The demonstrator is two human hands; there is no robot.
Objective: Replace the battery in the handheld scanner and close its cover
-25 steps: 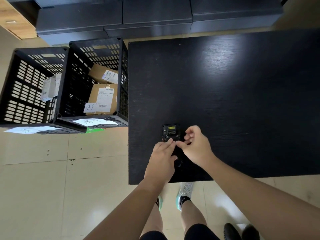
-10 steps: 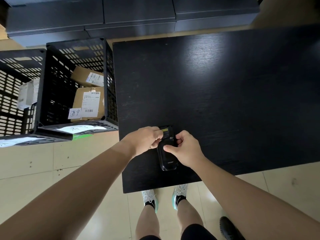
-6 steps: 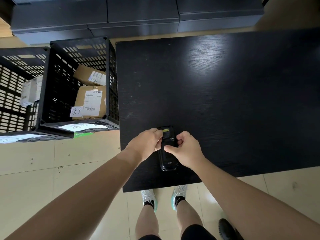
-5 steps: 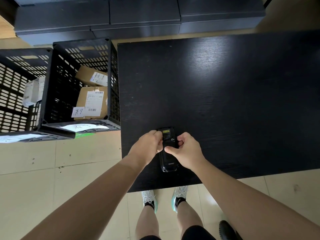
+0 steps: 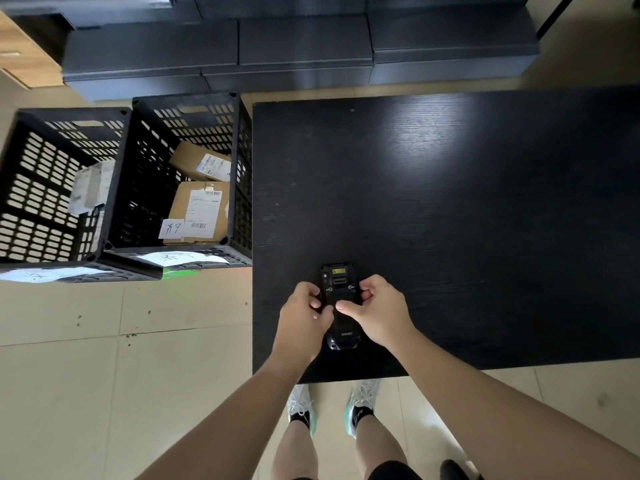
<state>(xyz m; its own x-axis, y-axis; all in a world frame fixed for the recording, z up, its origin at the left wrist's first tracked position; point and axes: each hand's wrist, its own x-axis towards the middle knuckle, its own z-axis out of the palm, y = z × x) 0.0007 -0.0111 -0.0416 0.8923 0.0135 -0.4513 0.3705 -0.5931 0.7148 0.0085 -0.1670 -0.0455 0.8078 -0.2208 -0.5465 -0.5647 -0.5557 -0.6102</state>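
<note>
Misalignment is the risk: left hand (image 5: 302, 315) and right hand (image 5: 378, 310) pinch the black plastic handheld scanner (image 5: 339, 306), face-down near the black wooden table (image 5: 467, 220) edge, where uneven thumb pressure may leave its cover unlatched.

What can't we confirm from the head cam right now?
- Cover latch state: scanner back faces up, but left hand and right hand hide its middle and sides.
- Battery: not visible.
- Parcel labels in the crate: too small to read.
</note>
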